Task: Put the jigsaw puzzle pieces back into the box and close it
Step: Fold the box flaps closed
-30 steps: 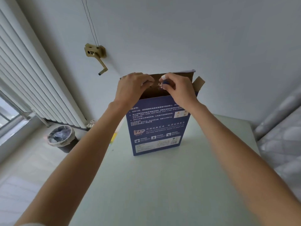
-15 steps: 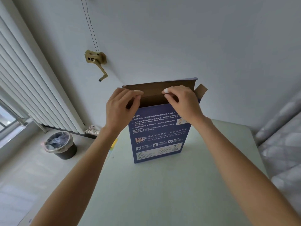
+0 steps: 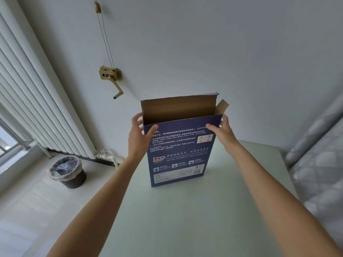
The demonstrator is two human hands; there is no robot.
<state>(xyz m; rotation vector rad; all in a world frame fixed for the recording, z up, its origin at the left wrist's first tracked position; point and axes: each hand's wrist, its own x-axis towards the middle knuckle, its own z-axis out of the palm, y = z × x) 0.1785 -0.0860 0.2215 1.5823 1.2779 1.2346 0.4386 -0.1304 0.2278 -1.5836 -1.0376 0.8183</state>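
Your left hand (image 3: 138, 138) and right hand (image 3: 220, 133) each grip an upper corner of the upright, open-topped blue puzzle box (image 3: 179, 154) on the tabletop (image 3: 185, 219).

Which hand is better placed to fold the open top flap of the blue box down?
Probably the right hand. It grips the blue cardboard puzzle box beside the small brown side flap, just under the tall rear top flap. The left hand sits lower, steadying the left edge.

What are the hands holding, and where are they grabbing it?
Both hold the blue puzzle box, standing on the table, near its open top: the left hand on its left edge, the right hand on its right edge.
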